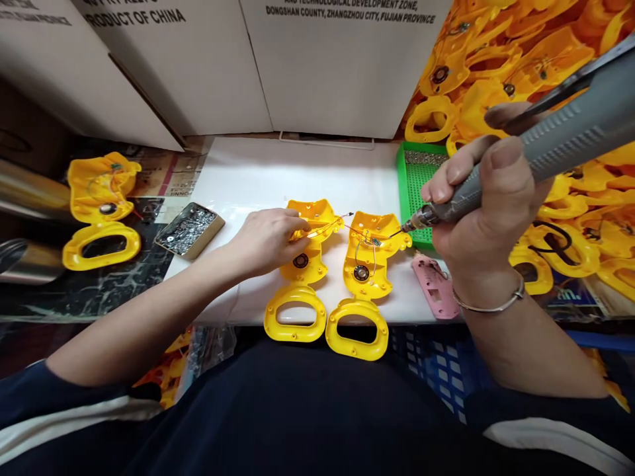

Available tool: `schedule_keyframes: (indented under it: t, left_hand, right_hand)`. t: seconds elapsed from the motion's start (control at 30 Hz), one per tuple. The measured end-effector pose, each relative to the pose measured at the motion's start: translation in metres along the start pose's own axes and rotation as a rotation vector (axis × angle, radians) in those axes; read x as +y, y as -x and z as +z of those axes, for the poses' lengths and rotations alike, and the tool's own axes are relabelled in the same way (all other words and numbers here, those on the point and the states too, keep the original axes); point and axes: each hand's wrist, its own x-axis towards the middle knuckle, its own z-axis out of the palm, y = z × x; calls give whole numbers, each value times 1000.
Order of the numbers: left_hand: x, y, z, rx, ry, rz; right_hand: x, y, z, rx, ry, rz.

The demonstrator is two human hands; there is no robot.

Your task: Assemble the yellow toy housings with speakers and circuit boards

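Two yellow plastic shell halves with oval handles lie side by side on a white work surface. Over the left shell half (307, 268), my left hand (270, 241) has its fingers curled together on thin red and yellow wires (325, 229), whose dark plug end sticks out to the right. My right hand (489, 192) is wrapped round a grey electric screwdriver (570, 132). Its bit points down-left at the upper right part of the right shell half (370, 281); whether it touches is unclear. That shell holds a round speaker (361, 272), a small circuit board and wires.
A tin of screws (191, 230) sits left of my left hand. Behind my right hand stands a green tray (404, 182) with small metal parts. A pink tool-like piece (435, 287) lies at right. Yellow shells pile up at right; another shell (102, 188) lies left. White cartons (327, 73) stand behind.
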Motion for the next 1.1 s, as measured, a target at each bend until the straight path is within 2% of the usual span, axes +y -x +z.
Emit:
schedule_keyframes:
  t: [0.07,0.13,0.2,0.3,0.37,0.47,0.57,0.67,0.73,0.8,0.87,0.93,1.0,1.1]
  left_hand:
    - [3,-6,1,-67,19,-7]
    - [4,-11,1,-75,120,-32]
    - [2,-12,1,-13,341,-103]
    - [-3,-8,2,161,827,-239]
    - [-6,-4,5,252,1076,-305]
    - [-10,4,13,299,1198,-362]
    - [-14,13,20,390,1087,-366]
    - [-21,23,21,471,847,-325]
    - [-25,29,16,521,616,-255]
    - [-28,32,7,526,344,-102]
    - [-29,30,-3,420,116,86]
    - [-30,24,-12,240,-21,213]
    - [-32,15,-20,79,-105,272]
    - [-35,-1,-28,-64,-181,320]
  right_hand:
    - [1,1,2,14,3,-1]
    - [1,2,0,23,3,-1]
    - [1,2,-3,24,13,-6]
    - [0,2,-8,16,42,-22]
    - [0,3,-10,22,41,-25]
    - [0,3,-13,38,-6,-37]
    - [0,5,-16,29,-22,-43]
    - [-1,7,-18,10,-42,-73]
    - [-2,8,-19,-4,-74,-94]
    - [-2,9,-19,2,-81,-97]
    - [-2,8,-19,9,-54,-85]
    - [-2,8,-18,17,-40,-89]
    - [-2,10,-18,26,-32,-90]
    - [-2,12,-18,46,-2,-63]
